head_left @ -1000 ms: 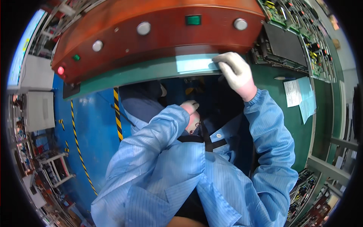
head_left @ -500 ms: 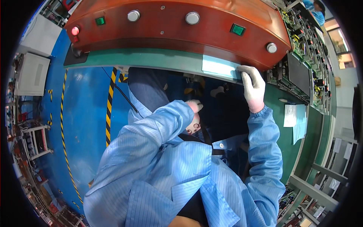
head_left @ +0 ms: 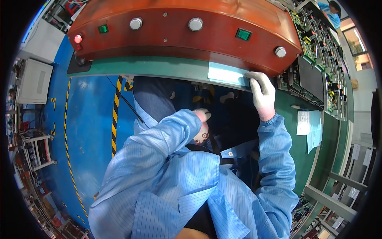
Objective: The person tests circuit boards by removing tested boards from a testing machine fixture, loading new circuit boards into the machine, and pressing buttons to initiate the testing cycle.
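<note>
My left hand (head_left: 203,114), in a white and pink glove, is low over my lap with its fingers curled. What those fingers hold, if anything, is hidden. Just below that wrist shows a pink thing with brown ring patterns (head_left: 201,134), mostly covered by my sleeve. My right hand (head_left: 262,95), gloved likewise, rests its bent fingertips at the front edge of the green bench (head_left: 159,65). Its thumb and fingers are apart with nothing between them. Right beside the fingertips, a pale glossy sheet (head_left: 227,74) lies on the bench.
A red-brown machine housing (head_left: 179,40) with silver knobs and lit buttons spans the bench. Racked circuit boards (head_left: 318,51) and a dark panel (head_left: 314,77) stand to the right, above hanging paper sheets (head_left: 314,127). Striped tape (head_left: 115,119) marks the blue floor at left.
The whole view has shifted slightly, so the machine appears a little lower and further left. Both hands keep nearly the same pose and place relative to the bench and my lap.
</note>
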The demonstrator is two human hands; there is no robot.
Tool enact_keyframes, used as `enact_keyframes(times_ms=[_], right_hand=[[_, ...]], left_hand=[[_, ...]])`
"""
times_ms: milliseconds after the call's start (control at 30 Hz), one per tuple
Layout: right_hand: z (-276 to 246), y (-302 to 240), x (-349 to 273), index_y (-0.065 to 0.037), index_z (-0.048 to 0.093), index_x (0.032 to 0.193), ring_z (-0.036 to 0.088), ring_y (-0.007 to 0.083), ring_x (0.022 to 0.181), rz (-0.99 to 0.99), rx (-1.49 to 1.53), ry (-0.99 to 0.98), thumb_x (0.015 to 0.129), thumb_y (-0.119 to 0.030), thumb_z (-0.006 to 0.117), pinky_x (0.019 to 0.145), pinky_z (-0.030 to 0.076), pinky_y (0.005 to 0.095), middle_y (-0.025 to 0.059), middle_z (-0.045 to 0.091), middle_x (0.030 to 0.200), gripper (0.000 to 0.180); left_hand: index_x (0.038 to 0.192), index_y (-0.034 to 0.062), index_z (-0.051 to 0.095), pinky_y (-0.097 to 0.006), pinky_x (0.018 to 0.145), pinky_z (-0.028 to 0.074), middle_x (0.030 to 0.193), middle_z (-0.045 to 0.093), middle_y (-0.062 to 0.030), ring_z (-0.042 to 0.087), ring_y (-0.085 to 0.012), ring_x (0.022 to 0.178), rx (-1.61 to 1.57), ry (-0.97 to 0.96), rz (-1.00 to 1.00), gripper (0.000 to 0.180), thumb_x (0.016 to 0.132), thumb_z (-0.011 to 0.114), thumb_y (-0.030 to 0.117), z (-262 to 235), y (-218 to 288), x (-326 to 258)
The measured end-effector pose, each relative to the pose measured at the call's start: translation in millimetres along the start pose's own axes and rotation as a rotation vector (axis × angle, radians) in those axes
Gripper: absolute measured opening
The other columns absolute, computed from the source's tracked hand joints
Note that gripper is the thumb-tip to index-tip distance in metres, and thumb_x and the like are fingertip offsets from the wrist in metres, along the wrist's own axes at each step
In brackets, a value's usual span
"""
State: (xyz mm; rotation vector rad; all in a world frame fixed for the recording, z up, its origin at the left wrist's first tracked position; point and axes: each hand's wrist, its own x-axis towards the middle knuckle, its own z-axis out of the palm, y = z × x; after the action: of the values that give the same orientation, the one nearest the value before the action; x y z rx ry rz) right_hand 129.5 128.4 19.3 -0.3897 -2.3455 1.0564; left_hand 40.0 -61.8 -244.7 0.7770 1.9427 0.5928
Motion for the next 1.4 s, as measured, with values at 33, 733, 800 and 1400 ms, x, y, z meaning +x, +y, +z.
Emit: enact_keyframes(times_ms=[33,733,800,1400], right_hand=[[0,1,-1,-0.001,0.071,0.108,0.064,0.0221,0.092,0.001,0.000,-0.003,0.093,-0.001,0.056,0.087,0.051,0.0301,0.0095,0.070,0.106,0.021],[-13,-13,-1,0.000,0.067,0.107,0.061,0.0240,0.098,0.082,-0.007,-0.119,0.095,-0.002,0.051,0.096,0.046,0.0322,0.0102,0.067,0.107,0.021],[-11,-17,1,-0.001,0.068,0.106,0.061,0.0241,0.098,0.077,0.003,-0.125,0.094,-0.002,0.051,0.096,0.046,0.0322,0.0101,0.067,0.107,0.020],[-9,-2,-3,-0.002,0.069,0.105,0.060,0.0268,0.095,-0.002,-0.036,-0.067,0.089,-0.001,0.056,0.089,0.049,0.0361,0.0119,0.067,0.106,0.021]], left_hand=[[0.116,0.0087,0.073,-0.042,0.100,0.049,0.122,0.071,-0.0111,0.063,-0.0356,0.116,0.004,-0.003,0.002,0.040,0.094,0.057,0.038,2,0,0],[0.115,0.0070,0.072,-0.043,0.099,0.049,0.119,0.070,-0.0148,0.062,-0.0378,0.113,-0.016,0.029,-0.006,0.041,0.094,0.056,0.039,28,-22,19],[0.113,0.0071,0.073,-0.043,0.098,0.050,0.118,0.071,-0.0146,0.063,-0.0377,0.111,-0.026,0.025,-0.007,0.041,0.092,0.057,0.039,29,-22,17],[0.117,0.0097,0.067,-0.043,0.079,0.053,0.111,0.068,-0.0096,0.067,-0.0323,0.092,0.217,0.440,1.074,0.030,0.100,0.056,0.031,-104,69,-140]])
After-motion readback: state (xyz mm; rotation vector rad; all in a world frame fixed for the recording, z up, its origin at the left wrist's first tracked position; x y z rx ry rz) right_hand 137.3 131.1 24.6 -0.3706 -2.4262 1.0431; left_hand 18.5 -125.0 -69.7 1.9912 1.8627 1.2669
